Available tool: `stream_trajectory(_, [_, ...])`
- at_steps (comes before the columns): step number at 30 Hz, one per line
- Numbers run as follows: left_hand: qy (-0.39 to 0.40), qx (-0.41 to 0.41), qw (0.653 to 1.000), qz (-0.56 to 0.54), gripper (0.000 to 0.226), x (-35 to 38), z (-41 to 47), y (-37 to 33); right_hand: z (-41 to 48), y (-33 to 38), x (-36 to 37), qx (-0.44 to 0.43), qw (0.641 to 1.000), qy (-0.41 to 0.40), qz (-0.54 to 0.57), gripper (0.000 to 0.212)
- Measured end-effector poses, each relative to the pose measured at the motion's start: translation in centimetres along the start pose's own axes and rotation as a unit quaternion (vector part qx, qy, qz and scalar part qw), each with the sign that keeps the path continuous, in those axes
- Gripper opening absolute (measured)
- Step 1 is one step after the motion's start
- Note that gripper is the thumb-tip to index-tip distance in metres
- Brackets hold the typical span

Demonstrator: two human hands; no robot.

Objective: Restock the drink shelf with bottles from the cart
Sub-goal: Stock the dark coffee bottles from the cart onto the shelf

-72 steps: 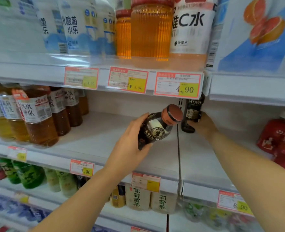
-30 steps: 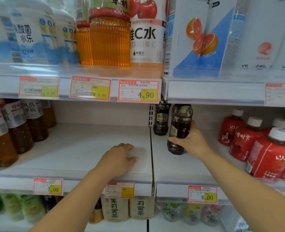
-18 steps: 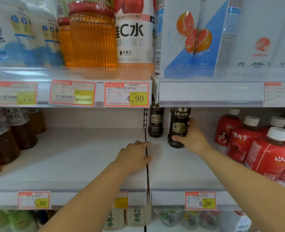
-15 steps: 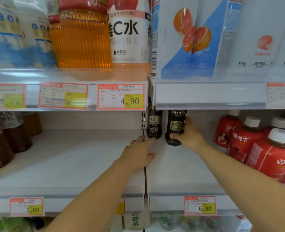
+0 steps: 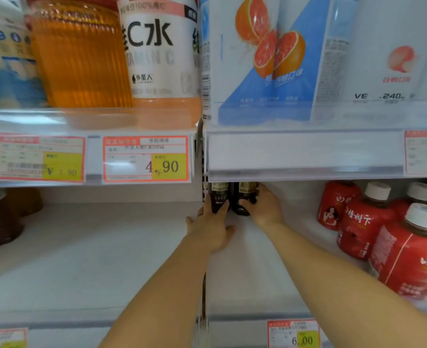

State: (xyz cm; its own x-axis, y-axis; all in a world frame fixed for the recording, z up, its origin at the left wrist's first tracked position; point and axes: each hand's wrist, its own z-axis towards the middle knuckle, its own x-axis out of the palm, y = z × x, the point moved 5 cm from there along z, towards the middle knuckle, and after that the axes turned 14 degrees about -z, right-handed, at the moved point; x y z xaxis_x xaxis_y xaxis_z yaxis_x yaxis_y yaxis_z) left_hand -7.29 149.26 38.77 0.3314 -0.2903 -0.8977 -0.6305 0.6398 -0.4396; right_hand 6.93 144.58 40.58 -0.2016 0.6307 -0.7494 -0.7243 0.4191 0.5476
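The scene is lit evenly and brightly from above and in front, with soft white glare seen along the clear shelf rail (image 5: pixel 86 119), while the recess at the back, under the upper shelf (image 5: pixel 305 156), is left in shadow. Wide-angle distortion is noticed at the edges, where lines are bowed and the red bottles (image 5: pixel 408 249) are stretched. Nearby labels are softened by slight blur, and the left price tag (image 5: pixel 40 156) is rendered almost unreadable.

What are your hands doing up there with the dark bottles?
Right hand gripping right dark bottle. Left hand touching left dark bottle. Both at shelf back. Nothing blocking.
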Motion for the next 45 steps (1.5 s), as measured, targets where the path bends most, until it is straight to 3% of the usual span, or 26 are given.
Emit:
stream_trajectory(7, [-0.003, -0.005, 1.000, 0.005, 0.066, -0.2, 0.9, 0.1, 0.7, -0.1, 0.8, 0.019, 0.999, 0.005, -0.027, 0.042])
stream_trajectory(11, [0.001, 0.000, 1.000, 0.005, 0.065, -1.0, -0.1, 0.4, 0.6, 0.3, 0.4, 0.017, 0.997, 0.065, -0.046, 0.043])
stream_trajectory(15, [-0.055, 0.078, 0.993, -0.063, 0.054, -3.2, -4.5, 0.1, -2.6, 1.7, -2.4, -0.001, 0.989, 0.113, -0.094, 0.051])
stream_trajectory(18, [-0.147, 0.158, 0.962, -0.169, 0.039, -5.6, -11.1, 1.0, -8.4, 4.3, -5.0, -0.090, 0.991, 0.063, -0.075, 0.049])
stream_trajectory(21, [-0.220, 0.182, 0.935, -0.212, 0.028, -6.8, -19.0, 3.9, -16.2, 8.2, -5.6, -0.212, 0.975, 0.020, -0.062, 0.033])
stream_trajectory(25, [-0.302, 0.160, 0.913, -0.224, 0.024, -6.1, -28.2, 11.1, -26.6, 15.5, -1.8, -0.376, 0.923, 0.078, -0.002, 0.022])
stream_trajectory(29, [-0.339, 0.055, 0.918, -0.196, 0.023, -2.8, -36.8, 21.1, -35.8, 21.2, 6.9, -0.462, 0.865, 0.193, 0.028, 0.018])
stream_trajectory(33, [-0.347, -0.111, 0.906, -0.215, 0.023, 3.0, -45.5, 31.2, -44.2, 23.1, 18.2, -0.477, 0.810, 0.342, -0.006, 0.024])
stream_trajectory(36, [-0.333, -0.255, 0.875, -0.239, 0.019, 8.5, -52.2, 37.3, -50.0, 22.9, 25.8, -0.469, 0.760, 0.444, -0.074, 0.020])
stream_trajectory(40, [-0.285, -0.424, 0.819, -0.260, 0.021, 15.6, -59.5, 43.4, -55.8, 22.6, 34.1, -0.458, 0.705, 0.521, -0.151, 0.025])
stream_trajectory(45, [-0.248, -0.506, 0.777, -0.281, 0.030, 21.0, -63.1, 48.3, -61.7, 22.2, 43.0, -0.383, 0.667, 0.611, -0.189, 0.043])
